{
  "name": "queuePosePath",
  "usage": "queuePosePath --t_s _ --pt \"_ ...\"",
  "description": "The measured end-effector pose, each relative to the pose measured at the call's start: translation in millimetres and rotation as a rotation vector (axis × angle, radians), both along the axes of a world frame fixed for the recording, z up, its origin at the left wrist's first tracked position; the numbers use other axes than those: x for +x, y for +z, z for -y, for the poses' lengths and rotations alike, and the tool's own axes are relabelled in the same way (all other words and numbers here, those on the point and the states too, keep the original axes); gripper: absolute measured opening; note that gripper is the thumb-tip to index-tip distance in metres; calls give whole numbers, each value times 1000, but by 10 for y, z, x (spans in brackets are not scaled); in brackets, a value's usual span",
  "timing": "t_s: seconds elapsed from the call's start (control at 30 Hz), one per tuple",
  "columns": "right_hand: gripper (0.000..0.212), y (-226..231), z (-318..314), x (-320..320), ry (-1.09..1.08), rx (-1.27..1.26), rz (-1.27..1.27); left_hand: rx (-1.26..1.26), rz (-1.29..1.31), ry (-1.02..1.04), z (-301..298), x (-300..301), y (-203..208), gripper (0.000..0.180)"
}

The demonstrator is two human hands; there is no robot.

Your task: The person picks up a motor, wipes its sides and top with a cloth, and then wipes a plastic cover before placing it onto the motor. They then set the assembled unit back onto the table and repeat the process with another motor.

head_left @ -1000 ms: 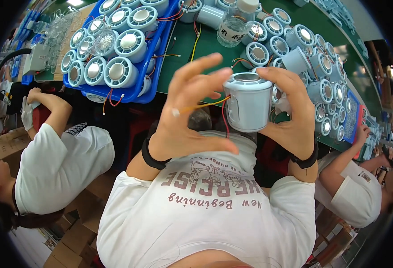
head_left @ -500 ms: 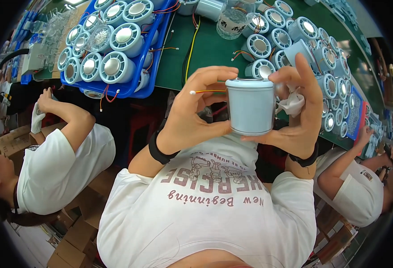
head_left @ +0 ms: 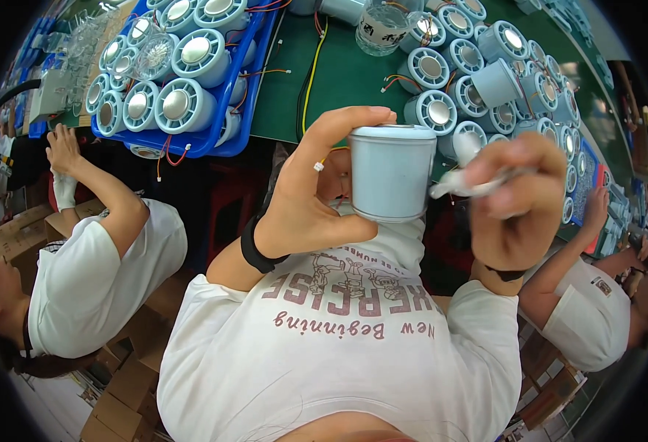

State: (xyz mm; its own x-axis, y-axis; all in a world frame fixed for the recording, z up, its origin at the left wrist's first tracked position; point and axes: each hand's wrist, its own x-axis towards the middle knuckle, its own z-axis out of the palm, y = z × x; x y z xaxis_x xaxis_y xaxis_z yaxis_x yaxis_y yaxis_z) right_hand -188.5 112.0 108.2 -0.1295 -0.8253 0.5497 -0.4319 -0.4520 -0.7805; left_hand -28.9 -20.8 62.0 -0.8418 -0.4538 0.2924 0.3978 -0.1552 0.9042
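Observation:
My left hand [head_left: 313, 195] grips a light blue plastic cup-shaped housing [head_left: 392, 177] upright in front of my chest, thumb low on its side and fingers near its rim. A short red and yellow wire with a small white connector [head_left: 319, 166] sticks out beside it, next to my palm. Just right of the housing, apart from it, my right hand [head_left: 519, 202] is closed on a crumpled white cloth or tissue [head_left: 462, 183]; its fingers are smeared by motion. The far side of the housing is hidden.
A blue tray [head_left: 232, 132] full of similar housings stands at the left of the green table [head_left: 339, 81]. Many more housings [head_left: 436, 110] crowd the right side. A clear plastic bottle [head_left: 381, 29] stands at the back. A co-worker sits on each side.
My right hand has let go of the housing and moved right, keeping the white cloth. My left hand still holds the housing, which has shifted slightly left.

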Motion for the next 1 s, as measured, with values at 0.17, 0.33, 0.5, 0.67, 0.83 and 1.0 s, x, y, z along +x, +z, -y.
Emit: queuePosePath --t_s 0.17,0.33,0.5,0.67,0.83,1.0 --pt "17 -13 34 146 -93 -62 -485 -119 34 83 0 50 -123 76" --pt "27 -52 213 6 -346 188 -287 -248 144 104 13 194 -131 71" --pt "35 -137 225 12 -567 164 -172 -95 130 130 -22 307 -138 70" --pt "32 -29 149 231 -250 93 -170 -300 208 203 -1 395 -161 68" --pt "47 -102 137 330 -76 27 -469 -241 198 243 -58 425 -199 67" --pt "56 -115 129 318 -54 -25 -528 -212 186 290 -97 401 -155 68"
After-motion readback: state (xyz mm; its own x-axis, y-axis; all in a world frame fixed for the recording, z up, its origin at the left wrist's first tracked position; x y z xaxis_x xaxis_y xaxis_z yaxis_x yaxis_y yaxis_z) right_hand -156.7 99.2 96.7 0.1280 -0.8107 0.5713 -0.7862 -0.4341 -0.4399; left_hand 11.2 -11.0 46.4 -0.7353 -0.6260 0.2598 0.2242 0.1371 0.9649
